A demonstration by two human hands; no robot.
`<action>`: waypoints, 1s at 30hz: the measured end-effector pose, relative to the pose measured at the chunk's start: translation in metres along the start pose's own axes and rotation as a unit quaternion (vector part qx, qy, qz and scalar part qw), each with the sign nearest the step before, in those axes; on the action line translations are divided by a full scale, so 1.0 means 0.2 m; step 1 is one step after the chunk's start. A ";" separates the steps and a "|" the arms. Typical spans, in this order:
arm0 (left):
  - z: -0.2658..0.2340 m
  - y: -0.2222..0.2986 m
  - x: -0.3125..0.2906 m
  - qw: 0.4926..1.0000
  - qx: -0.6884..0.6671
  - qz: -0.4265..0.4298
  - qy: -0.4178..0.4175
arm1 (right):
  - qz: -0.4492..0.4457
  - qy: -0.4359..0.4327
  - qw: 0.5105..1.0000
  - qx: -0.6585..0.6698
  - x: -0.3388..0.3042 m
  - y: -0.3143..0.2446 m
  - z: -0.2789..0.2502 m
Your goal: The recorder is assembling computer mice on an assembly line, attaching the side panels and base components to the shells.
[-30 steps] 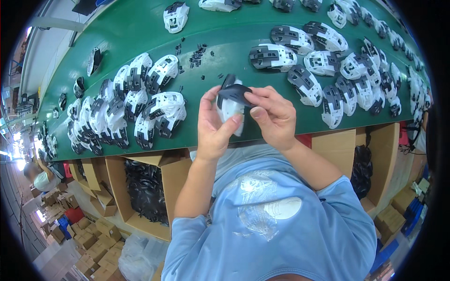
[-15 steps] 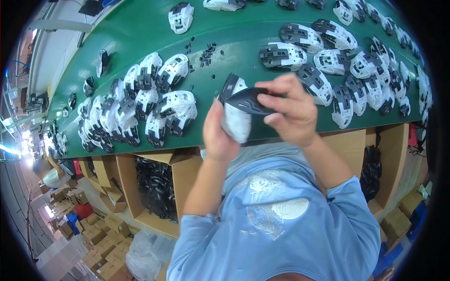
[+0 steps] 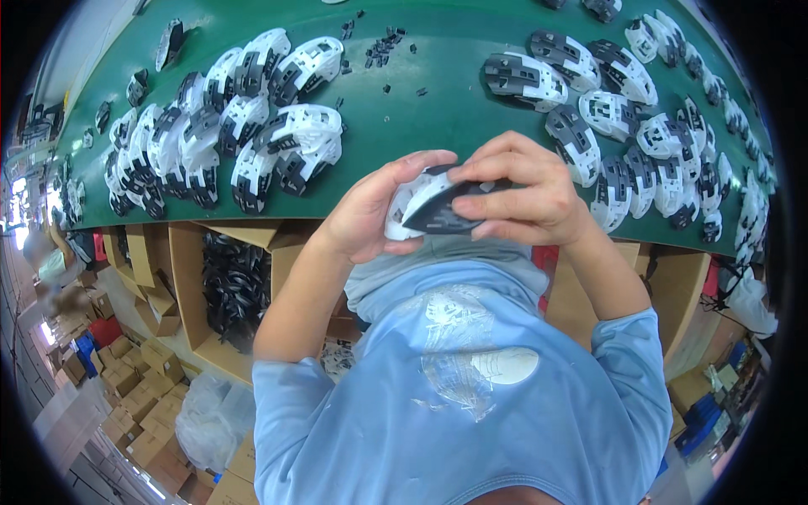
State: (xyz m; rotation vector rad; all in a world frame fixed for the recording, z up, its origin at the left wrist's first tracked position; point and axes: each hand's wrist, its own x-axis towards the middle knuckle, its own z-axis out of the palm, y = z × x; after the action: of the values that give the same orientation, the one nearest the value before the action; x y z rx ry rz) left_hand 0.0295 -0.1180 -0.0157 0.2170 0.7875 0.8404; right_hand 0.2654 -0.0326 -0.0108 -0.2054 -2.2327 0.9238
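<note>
Close to my body, at the table's near edge, my left hand (image 3: pixel 368 204) grips a white and black computer mouse shell (image 3: pixel 397 217), thumb and fingers around its sides. From the other side my right hand (image 3: pixel 530 192) pinches a curved black side panel (image 3: pixel 439 212) between thumb and fingers. The panel lies against the shell's side; whether it is seated is hidden by the fingers. Similar shells (image 3: pixel 305 69) crowd the table to the left, and another group of shells (image 3: pixel 523 80) spreads over the right.
Small black pieces (image 3: pixel 385 48) are scattered on the green table (image 3: pixel 421 126). Under its edge stands a cardboard box (image 3: pixel 189 290) holding black panels (image 3: pixel 231 295). A plastic bag (image 3: pixel 210 412) and stacked cartons (image 3: pixel 139 408) are on the floor at left.
The shell has been turned and the black panel brought against its side. My left hand has shifted up and wraps around the shell. The view has tilted toward my body.
</note>
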 end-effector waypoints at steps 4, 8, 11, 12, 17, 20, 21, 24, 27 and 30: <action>-0.07 0.00 0.01 0.993 -0.039 0.017 -0.113 | 0.014 0.050 0.999 -0.011 -0.02 0.00 0.04; 0.01 -0.05 0.03 0.983 0.041 0.178 0.027 | -0.014 0.174 0.973 -0.152 -0.03 -0.02 0.01; 0.05 -0.08 0.03 0.940 0.093 0.329 0.024 | 0.161 0.379 0.911 -0.037 -0.04 -0.07 0.06; 0.05 -0.12 0.08 0.907 0.111 0.403 0.050 | 0.159 0.385 0.908 -0.044 -0.03 -0.08 0.09; 0.03 -0.19 0.10 0.865 0.126 0.483 0.061 | 0.183 0.336 0.924 -0.022 0.01 -0.09 0.15; 0.03 -0.17 0.10 0.918 -0.228 0.301 -0.125 | 0.198 0.388 0.897 0.080 0.02 -0.07 0.16; 0.02 -0.17 0.11 0.894 -0.329 0.253 -0.167 | 0.209 0.427 0.864 0.167 0.02 -0.06 0.16; -0.04 -0.19 0.12 0.873 -0.392 0.192 -0.216 | 0.205 0.417 0.863 0.200 0.01 -0.05 0.15; 0.05 -0.13 0.10 0.952 -0.114 0.285 0.001 | 0.195 0.399 0.867 0.226 -0.02 -0.03 0.14; 0.06 -0.11 0.11 0.863 0.216 0.434 0.141 | 0.219 0.447 0.826 0.266 -0.01 -0.07 0.15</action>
State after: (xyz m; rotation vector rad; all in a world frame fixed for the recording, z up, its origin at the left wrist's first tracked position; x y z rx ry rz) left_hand 0.0601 -0.1146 -0.0293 0.9149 1.1742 1.5622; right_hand 0.2487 -0.0609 -0.0170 -0.7372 -1.0190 1.3002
